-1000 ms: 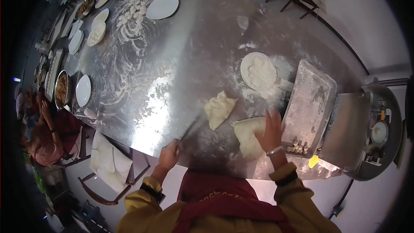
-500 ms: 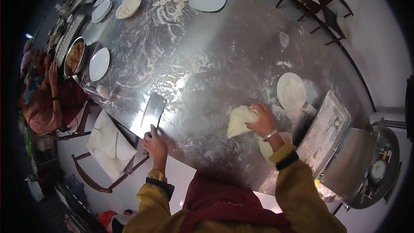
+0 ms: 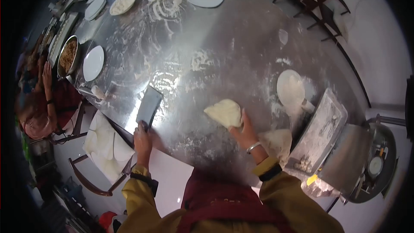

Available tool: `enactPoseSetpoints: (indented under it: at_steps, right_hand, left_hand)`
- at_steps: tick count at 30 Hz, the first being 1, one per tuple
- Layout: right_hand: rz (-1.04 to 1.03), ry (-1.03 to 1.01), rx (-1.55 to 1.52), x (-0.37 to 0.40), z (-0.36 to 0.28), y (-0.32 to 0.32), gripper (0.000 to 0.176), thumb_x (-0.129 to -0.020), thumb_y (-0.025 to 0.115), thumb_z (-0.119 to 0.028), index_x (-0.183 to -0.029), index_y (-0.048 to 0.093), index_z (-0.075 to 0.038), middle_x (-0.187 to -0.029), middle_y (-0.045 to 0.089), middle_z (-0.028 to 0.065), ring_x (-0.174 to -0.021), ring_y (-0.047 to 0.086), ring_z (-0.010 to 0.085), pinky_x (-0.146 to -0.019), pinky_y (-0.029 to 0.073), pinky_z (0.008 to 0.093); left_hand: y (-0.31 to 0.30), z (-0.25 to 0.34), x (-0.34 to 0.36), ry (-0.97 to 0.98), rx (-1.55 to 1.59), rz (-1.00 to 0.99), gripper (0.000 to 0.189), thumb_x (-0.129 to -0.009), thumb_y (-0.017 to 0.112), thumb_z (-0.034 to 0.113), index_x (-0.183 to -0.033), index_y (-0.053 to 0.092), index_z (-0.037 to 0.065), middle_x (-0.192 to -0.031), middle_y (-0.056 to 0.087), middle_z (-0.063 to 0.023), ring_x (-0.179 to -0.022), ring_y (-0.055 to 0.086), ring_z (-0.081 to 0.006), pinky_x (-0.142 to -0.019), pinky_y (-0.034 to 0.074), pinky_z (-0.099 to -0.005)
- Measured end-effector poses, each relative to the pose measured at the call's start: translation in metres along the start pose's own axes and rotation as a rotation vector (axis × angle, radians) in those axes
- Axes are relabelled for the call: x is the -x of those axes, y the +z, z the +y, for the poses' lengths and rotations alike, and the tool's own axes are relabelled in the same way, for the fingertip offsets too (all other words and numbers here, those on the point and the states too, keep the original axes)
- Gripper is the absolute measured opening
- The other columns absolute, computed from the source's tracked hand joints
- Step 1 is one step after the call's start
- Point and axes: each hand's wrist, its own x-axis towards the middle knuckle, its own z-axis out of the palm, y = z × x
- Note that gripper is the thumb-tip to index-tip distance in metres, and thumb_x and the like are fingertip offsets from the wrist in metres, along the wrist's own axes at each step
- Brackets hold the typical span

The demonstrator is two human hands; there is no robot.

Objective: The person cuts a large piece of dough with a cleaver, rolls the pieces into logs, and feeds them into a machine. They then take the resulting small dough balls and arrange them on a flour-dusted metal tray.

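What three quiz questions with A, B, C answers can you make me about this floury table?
1. Where is the big knife?
A) left of the dough lumps
B) on the tray
C) in the bowl

2. How many big dough lumps lie by the right hand?
A) one
B) two
C) five

3. What is the left hand doing?
A) holding the big knife's handle
B) lifting a plate
C) resting on dough

Answers:
1 A: the big knife is on the table, left of both lumps.
2 B: one lump touches the right hand, and a second lump lies just to its right.
3 A: the left hand is closed around the handle end.
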Motion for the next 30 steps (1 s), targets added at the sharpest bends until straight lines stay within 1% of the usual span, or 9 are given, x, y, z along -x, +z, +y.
enactPoseSetpoints:
  at_steps: [1,4,7,10,13,19,22,25,30]
  right_hand:
    - [0.009,0.001,-0.102,0.002,-0.008,-0.007,0.083,-0.076,0.063,-0.026,-0.139,0.016,-0.003,-0.137,0.028,0.024,-0.128,0.028,0.0353,-0.105,0.027,0.0405]
    - [0.355,-0.077,-0.211,-0.006,-0.002,-0.01,0.069,-0.082,0.054,-0.019,-0.139,0.019,-0.003,-0.138,0.029,0.023,-0.129,0.027,0.0342,-0.105,0.026,0.0399]
    - [0.481,-0.217,-0.165,-0.02,-0.024,-0.03,0.06,-0.085,0.048,-0.016,-0.138,0.023,-0.004,-0.139,0.029,0.0199,-0.131,0.026,0.0327,-0.107,0.022,0.0425]
    - [0.475,-0.424,0.156,-0.031,-0.067,-0.046,0.058,-0.087,0.047,-0.022,-0.138,0.026,-0.005,-0.142,0.028,0.0158,-0.132,0.025,0.0313,-0.108,0.016,0.0472]
    - [0.352,-0.586,0.352,-0.055,-0.074,-0.033,0.056,-0.088,0.046,-0.028,-0.136,0.03,-0.006,-0.143,0.028,0.0116,-0.133,0.022,0.0308,-0.108,0.01,0.0511]
    - [0.178,-0.541,0.575,-0.089,-0.038,-0.019,0.05,-0.089,0.044,-0.031,-0.134,0.036,-0.011,-0.142,0.029,0.0108,-0.133,0.02,0.0312,-0.108,0.006,0.0519]
    - [0.208,-0.505,0.625,-0.1,-0.014,-0.018,0.048,-0.089,0.044,-0.031,-0.133,0.038,-0.013,-0.14,0.032,0.0102,-0.131,0.022,0.0321,-0.108,0.008,0.0522]
    - [0.233,-0.528,0.635,-0.118,-0.003,-0.019,0.046,-0.089,0.044,-0.031,-0.132,0.041,-0.013,-0.138,0.035,0.0093,-0.129,0.025,0.0333,-0.107,0.01,0.0529]
    - [0.173,-0.464,0.687,-0.139,0.002,-0.03,0.046,-0.089,0.044,-0.028,-0.131,0.04,-0.01,-0.135,0.038,0.0124,-0.127,0.029,0.0337,-0.106,0.016,0.0506]
  left_hand:
    - [-0.011,0.019,0.0,0.038,0.038,0.079,0.048,-0.078,0.058,0.004,-0.124,0.043,0.008,-0.096,0.056,-0.0211,-0.089,0.055,-0.0375,-0.077,0.044,-0.0435]
    - [-0.042,0.074,0.011,-0.08,0.326,-0.069,0.037,-0.083,0.052,0.008,-0.12,0.045,0.006,-0.086,0.057,-0.0227,-0.081,0.056,-0.0397,-0.071,0.044,-0.0463]
    - [-0.06,0.134,0.044,0.115,0.411,-0.197,0.026,-0.083,0.051,0.008,-0.109,0.05,0.004,-0.082,0.058,-0.0238,-0.074,0.057,-0.0408,-0.064,0.044,-0.0478]
    - [-0.061,0.189,0.073,0.407,0.364,-0.317,0.018,-0.084,0.05,0.009,-0.101,0.051,0.004,-0.079,0.059,-0.0206,-0.067,0.058,-0.0401,-0.058,0.046,-0.0476]
    - [-0.038,0.216,0.083,0.449,0.208,-0.39,0.016,-0.084,0.048,0.01,-0.098,0.049,0.003,-0.078,0.06,-0.0197,-0.064,0.058,-0.04,-0.055,0.046,-0.0482]
    - [-0.016,0.245,0.077,0.385,0.193,-0.535,0.017,-0.085,0.046,0.012,-0.097,0.047,0.001,-0.074,0.059,-0.02,-0.063,0.059,-0.0383,-0.054,0.048,-0.047]
    - [0.017,0.25,0.077,0.46,0.147,-0.444,0.019,-0.085,0.045,0.011,-0.1,0.047,0.0,-0.072,0.059,-0.018,-0.062,0.06,-0.0367,-0.054,0.049,-0.0456]
    - [0.046,0.257,0.069,0.491,0.208,-0.382,0.015,-0.085,0.045,0.011,-0.095,0.048,0.0,-0.062,0.058,-0.0188,-0.057,0.059,-0.0353,-0.051,0.048,-0.0457]
    - [0.067,0.277,0.056,0.461,0.22,-0.44,0.021,-0.084,0.046,0.012,-0.103,0.047,0.002,-0.07,0.059,-0.0168,-0.064,0.06,-0.0359,-0.055,0.049,-0.0454]
